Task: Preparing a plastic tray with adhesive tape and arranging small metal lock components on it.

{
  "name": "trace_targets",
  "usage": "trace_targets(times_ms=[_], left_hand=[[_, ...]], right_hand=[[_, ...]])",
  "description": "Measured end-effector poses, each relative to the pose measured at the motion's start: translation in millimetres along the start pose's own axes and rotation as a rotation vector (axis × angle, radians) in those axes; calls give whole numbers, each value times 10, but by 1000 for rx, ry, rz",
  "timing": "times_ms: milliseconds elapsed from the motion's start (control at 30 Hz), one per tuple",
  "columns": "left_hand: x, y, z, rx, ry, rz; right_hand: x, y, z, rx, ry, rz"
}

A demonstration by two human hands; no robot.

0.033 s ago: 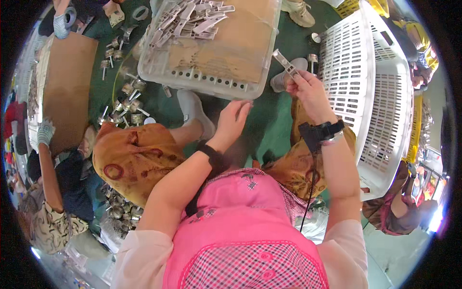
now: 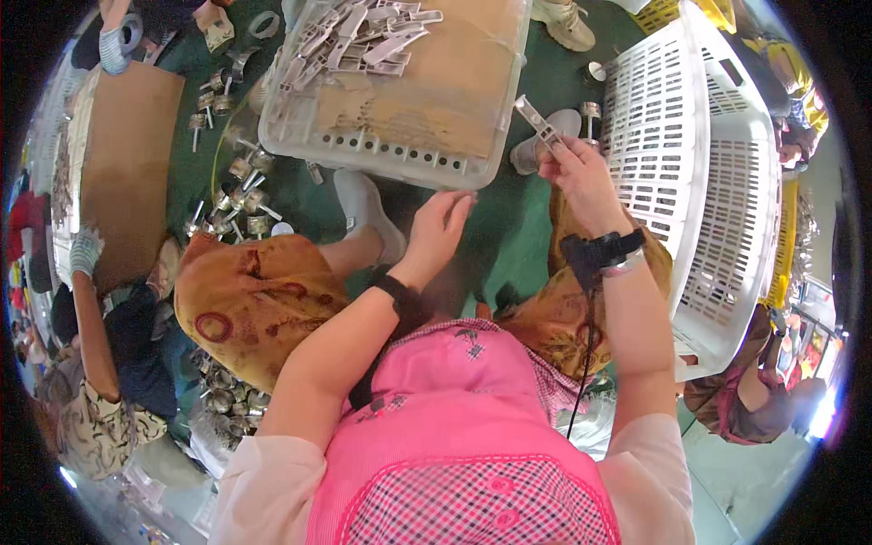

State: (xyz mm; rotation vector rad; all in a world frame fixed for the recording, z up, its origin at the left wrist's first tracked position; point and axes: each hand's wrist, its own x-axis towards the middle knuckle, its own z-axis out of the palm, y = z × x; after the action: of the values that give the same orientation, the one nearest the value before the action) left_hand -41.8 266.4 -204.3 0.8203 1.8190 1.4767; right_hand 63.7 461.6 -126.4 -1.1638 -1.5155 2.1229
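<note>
The right hand [image 2: 586,186] pinches a pale slender part [image 2: 537,120]; the left hand [image 2: 436,229] hangs near a cardboard-covered crate [image 2: 474,170].

The scene is viewed from the wearer's head by 1 fisheye camera, the left of 2 worn side by side, and is faced steeply downward. The pink apron [image 2: 450,400] is framed closest, at the lower edge; the left hand [image 2: 438,229] and right hand [image 2: 586,184] are seen from above, farther off.
</note>
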Motion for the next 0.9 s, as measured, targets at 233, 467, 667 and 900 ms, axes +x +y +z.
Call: trace_targets(times_ms=[233, 467, 667, 900], left_hand=[[21, -43, -25, -94, -37, -65], [57, -16, -42, -72, -93, -87], [67, -31, -49, -90, -90, -79], [94, -36, -45, -103, -46, -41]], right_hand=[[68, 168, 133, -1, -40, -21], [188, 294, 75, 66, -65, 17], [225, 344, 22, 61, -89, 72], [252, 394, 35, 20, -130, 88]])
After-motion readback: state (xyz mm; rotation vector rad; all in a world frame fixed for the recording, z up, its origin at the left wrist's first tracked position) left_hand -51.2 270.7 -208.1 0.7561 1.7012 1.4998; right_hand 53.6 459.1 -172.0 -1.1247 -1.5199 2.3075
